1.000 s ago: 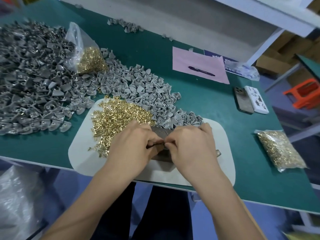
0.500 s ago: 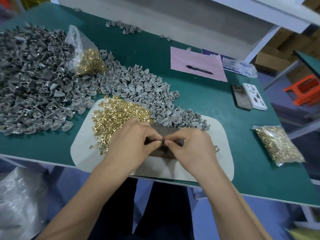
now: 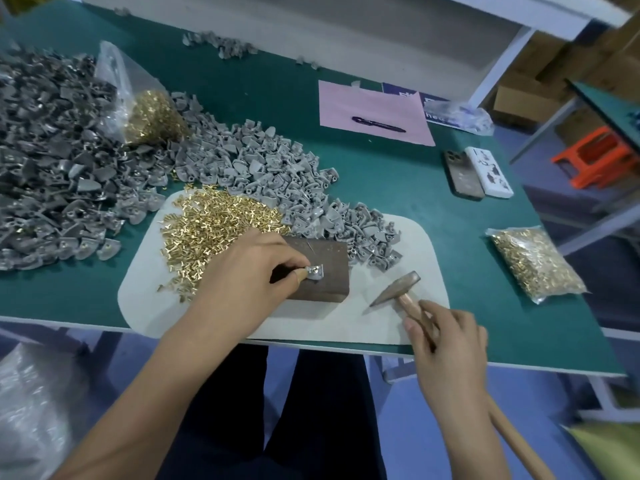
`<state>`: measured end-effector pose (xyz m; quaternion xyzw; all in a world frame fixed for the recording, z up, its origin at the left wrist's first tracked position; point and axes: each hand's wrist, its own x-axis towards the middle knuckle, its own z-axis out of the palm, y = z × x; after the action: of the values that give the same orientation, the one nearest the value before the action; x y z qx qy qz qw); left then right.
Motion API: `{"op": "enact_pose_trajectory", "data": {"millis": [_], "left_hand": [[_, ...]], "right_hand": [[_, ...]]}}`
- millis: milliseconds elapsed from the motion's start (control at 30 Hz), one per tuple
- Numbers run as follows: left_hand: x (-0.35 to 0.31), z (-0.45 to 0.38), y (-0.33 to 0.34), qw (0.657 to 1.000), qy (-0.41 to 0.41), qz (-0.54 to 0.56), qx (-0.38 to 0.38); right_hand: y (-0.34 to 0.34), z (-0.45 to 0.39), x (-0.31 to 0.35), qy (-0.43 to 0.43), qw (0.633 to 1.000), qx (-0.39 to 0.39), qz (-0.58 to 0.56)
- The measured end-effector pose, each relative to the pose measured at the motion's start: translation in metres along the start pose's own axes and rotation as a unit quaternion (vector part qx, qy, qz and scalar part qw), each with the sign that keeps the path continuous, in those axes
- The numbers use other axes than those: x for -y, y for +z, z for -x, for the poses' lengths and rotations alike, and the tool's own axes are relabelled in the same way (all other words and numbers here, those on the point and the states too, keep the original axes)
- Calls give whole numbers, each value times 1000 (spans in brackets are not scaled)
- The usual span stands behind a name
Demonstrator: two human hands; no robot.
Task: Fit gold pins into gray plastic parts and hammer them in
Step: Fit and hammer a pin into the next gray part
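Observation:
My left hand (image 3: 249, 271) pinches a gray plastic part (image 3: 316, 271) and holds it down on a dark metal block (image 3: 325, 271) in the middle of a white mat (image 3: 415, 244). My right hand (image 3: 446, 344) grips the wooden handle of a small hammer (image 3: 396, 289), whose head hovers just right of the block. A heap of loose gold pins (image 3: 214, 223) lies on the mat's left part. Gray plastic parts (image 3: 277, 174) are piled behind the mat and across the table's left side.
A clear bag of gold pins (image 3: 152, 116) stands among the gray parts at left. Another bag of pins (image 3: 533, 261) lies at the right. Two phones (image 3: 478, 171), a pink sheet (image 3: 374, 112) with a pen (image 3: 377, 123) lie further back on the green table (image 3: 398, 178).
Both hands were joined over the block, fitting a pin. Now my right hand has drawn back to the right and taken the hammer, while my left hand holds the part on the block.

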<state>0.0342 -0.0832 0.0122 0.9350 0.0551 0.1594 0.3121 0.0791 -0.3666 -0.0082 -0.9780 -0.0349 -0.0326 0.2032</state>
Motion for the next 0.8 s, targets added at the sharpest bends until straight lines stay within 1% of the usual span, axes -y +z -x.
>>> {"op": "enact_pose_trajectory", "data": {"millis": [100,300,367,433,500,567,667,733,800], "left_hand": [[-5,0,5,1000,10,6,3],[-18,2,15,1000,20,-8,-6],[-20,3,16,1000,16,-8,-11],[-20,3,16,1000,13,-3,-10],[-20,3,15,1000,12,3,-9],[-19,3,15,1000,13,12,-5],[-18,2,14,999,17,29,10],[-18,1,12,999,17,33,11],[-19,0,11,999,19,35,12]], "right_hand": [[3,-5,0,-37,999,-9,-31],[7,-7,-1,-36,997,-17,-70],[5,-6,0,-41,998,-21,-53],[3,-1,5,-51,997,-50,-21],[0,1,12,-30,997,-59,-45],[-6,4,20,-20,993,-35,-108],[-17,4,33,-57,977,15,-206],[-19,3,44,-95,973,55,-203],[-16,4,52,-123,978,69,-151]]}}
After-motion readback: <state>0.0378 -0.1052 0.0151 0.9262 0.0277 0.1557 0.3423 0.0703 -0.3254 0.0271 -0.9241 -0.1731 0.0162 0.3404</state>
